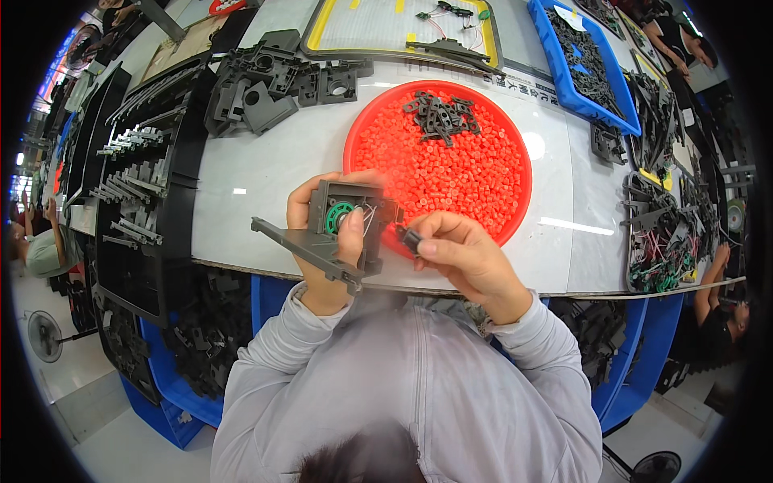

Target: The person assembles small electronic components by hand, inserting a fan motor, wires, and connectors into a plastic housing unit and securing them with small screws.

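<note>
My left hand point(322, 278) is closed round a dark grey plastic housing point(370, 249), its thumb pressed inside the open box part. A green ring-shaped part point(339, 216) with thin pale wires sits in that box, and a long grey arm juts from the housing toward the left. Close to the housing's right side, my right hand point(471, 256) pinches a small dark piece point(409, 238) between thumb and fingertips. Just beyond both hands lies a round red tray point(527, 189) full of small red plastic caps point(459, 181), with a heap of small black clips point(441, 117) on top.
Grey plastic housings point(262, 84) are piled at the back left, beside a black rack point(149, 258) of metal-like strips. A yellow-edged tray point(322, 32) stands at the back. Blue bins point(624, 121) of dark parts and wired green pieces point(660, 270) are on the right.
</note>
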The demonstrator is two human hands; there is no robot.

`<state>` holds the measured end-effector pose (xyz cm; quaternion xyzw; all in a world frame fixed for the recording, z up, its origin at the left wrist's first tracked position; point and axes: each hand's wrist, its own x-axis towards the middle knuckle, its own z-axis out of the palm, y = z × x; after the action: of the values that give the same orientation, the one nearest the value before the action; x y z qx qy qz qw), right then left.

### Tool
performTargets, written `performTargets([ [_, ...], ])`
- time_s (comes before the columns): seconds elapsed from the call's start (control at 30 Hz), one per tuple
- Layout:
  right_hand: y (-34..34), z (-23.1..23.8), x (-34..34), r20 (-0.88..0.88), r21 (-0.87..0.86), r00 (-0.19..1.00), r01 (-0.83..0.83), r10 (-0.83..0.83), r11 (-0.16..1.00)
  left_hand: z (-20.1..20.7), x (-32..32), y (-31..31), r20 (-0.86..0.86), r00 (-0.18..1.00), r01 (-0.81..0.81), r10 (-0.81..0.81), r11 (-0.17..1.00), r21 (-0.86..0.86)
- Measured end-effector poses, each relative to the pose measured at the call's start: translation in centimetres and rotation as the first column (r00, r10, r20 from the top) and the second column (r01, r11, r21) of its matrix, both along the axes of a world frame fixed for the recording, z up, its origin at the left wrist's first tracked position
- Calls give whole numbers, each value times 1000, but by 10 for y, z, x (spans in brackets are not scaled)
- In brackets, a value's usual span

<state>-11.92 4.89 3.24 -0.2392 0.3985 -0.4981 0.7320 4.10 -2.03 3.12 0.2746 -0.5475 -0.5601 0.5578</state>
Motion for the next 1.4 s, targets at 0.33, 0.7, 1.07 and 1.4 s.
performTargets([
  [0.33, -3, -2, 27, 87, 47, 996, 20, -24, 999, -1, 1, 0, -2, 1000, -23, 23, 999, -38],
  [0.7, 2, 0, 42, 45, 39, 987, 151, -153, 988, -1, 1, 1, 46, 996, -76, 79, 994, -79],
  [1.07, 0, -3, 46, 28, 13, 978, 208, -208, 978, -5, 2, 0, 86, 991, -92, 103, 989, -118],
  [1.4, -3, -1, 40, -18, -4, 996, 92, -92, 996, -4, 1, 2, 99, 991, -84, 96, 989, -120],
])
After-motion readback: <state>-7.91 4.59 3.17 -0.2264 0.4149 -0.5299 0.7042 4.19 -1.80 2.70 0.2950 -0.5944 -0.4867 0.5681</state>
